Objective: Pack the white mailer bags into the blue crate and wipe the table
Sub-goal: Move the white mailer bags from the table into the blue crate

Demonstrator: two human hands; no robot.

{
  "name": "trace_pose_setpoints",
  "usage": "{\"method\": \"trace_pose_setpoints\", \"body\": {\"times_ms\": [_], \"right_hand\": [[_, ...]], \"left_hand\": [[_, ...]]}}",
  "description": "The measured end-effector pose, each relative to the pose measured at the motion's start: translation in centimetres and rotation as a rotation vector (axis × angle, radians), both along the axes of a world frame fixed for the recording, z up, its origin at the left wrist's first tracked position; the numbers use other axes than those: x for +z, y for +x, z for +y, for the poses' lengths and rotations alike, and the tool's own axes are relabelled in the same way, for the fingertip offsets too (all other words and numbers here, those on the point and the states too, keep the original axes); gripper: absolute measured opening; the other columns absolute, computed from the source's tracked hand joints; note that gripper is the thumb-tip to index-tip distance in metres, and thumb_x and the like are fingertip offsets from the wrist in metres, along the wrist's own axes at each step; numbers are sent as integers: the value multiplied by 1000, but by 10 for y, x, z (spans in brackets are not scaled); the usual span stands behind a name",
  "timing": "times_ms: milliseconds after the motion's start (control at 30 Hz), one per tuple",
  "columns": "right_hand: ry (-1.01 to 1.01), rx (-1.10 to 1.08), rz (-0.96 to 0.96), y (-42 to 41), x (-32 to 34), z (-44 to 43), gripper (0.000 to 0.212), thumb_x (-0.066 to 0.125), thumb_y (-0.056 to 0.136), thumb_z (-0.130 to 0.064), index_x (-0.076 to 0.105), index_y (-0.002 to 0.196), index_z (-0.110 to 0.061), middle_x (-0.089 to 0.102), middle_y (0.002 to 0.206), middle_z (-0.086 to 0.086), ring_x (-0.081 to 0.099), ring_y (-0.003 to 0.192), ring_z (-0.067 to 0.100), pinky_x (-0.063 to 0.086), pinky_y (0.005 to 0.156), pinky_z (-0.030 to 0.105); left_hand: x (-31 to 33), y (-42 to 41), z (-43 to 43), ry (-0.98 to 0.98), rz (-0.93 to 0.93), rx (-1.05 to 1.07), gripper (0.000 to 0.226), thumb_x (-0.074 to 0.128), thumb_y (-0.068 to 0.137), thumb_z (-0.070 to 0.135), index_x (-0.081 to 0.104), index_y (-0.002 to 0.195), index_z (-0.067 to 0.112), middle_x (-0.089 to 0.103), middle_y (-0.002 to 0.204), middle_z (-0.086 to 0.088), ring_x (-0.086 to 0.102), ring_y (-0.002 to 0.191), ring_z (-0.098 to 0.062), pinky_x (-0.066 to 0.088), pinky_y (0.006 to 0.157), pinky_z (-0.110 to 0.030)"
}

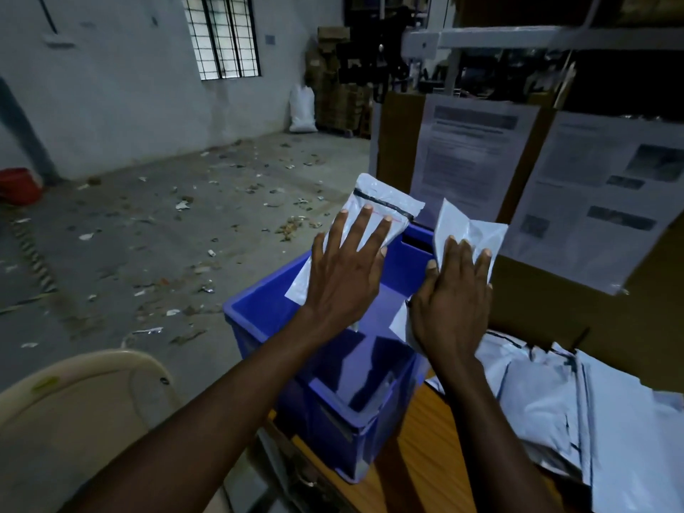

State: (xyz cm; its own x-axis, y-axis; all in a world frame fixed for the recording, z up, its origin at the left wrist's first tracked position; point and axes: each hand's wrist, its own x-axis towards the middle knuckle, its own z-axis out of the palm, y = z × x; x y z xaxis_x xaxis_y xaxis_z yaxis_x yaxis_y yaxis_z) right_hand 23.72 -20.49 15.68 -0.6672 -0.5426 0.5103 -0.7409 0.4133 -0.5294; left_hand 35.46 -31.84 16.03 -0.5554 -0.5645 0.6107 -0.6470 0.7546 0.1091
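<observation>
Both hands flat, fingers straight, nothing gripped. Left hand (344, 275) presses a white mailer bag (385, 196) over the blue crate's (259, 316) far-left rim, right hand (449, 301) a second mailer bag (470, 227) far-right. We think either could slide outside the crate, unpinched.

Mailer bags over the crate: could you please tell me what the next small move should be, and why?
Probably push both bags down into the blue crate. The left hand and right hand each rest with straight fingers on a white bag poking above its rim, and more bags wait on the table.
</observation>
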Motion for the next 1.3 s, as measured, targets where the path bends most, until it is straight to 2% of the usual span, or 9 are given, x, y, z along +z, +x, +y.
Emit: {"method": "trace_pose_setpoints", "body": {"times_ms": [333, 533, 833, 1000, 1100, 1200, 1300], "right_hand": [[57, -49, -45, -10, -25, -69, 52, 30, 108, -33, 33, 157, -16, 30, 165, 7, 14, 155, 29, 23, 120, 55], [115, -112, -60, -10, -44, -104, 51, 30, 109, -32, 30, 158, -17, 28, 165, 7, 13, 156, 29, 21, 120, 56], [327, -209, -176, -17, -81, -148, 52, 29, 109, -31, 24, 159, -18, 22, 167, 6, 5, 156, 28, 18, 122, 57], [385, -243, -261, -20, -109, -165, 52, 31, 108, -32, 27, 157, -16, 28, 165, 7, 9, 155, 30, 23, 119, 60], [431, -240, -254, -30, -130, -161, 52, 33, 107, -30, 30, 156, -14, 33, 161, 8, 14, 154, 33, 28, 116, 60], [501, -251, -267, -39, -147, -163, 54, 35, 105, -28, 26, 157, -15, 29, 163, 7, 11, 155, 32, 26, 117, 59], [571, -237, -261, -45, -163, -174, 58, 36, 105, -29, 20, 159, -15, 21, 166, 8, 5, 156, 31, 22, 119, 59]], "left_hand": [[-14, -30, -59, 3, -8, -56, 50, 32, 108, 37, 37, 157, 31, 27, 168, -1, 26, 152, -32, 30, 115, -54], [-33, -45, -97, 119, 0, -128, 51, 30, 107, 38, 39, 157, 30, 31, 166, -2, 27, 151, -34, 33, 113, -57], [-83, -67, -148, 237, -158, -222, 58, 17, 103, 45, 38, 157, 33, 31, 166, -1, 24, 153, -32, 29, 115, -60], [-119, -87, -160, 307, -242, -282, 50, 32, 109, 36, 32, 160, 32, 23, 169, -2, 15, 156, -33, 23, 119, -59], [-139, -93, -172, 312, -245, -302, 50, 39, 104, 33, 45, 154, 27, 38, 163, -8, 32, 150, -39, 36, 112, -64], [-166, -101, -187, 293, -251, -305, 49, 46, 97, 31, 56, 145, 24, 50, 154, -11, 46, 140, -42, 46, 102, -65], [-194, -109, -197, 334, -244, -293, 49, 37, 99, 33, 61, 141, 24, 56, 148, -10, 51, 136, -42, 50, 98, -63]]}}
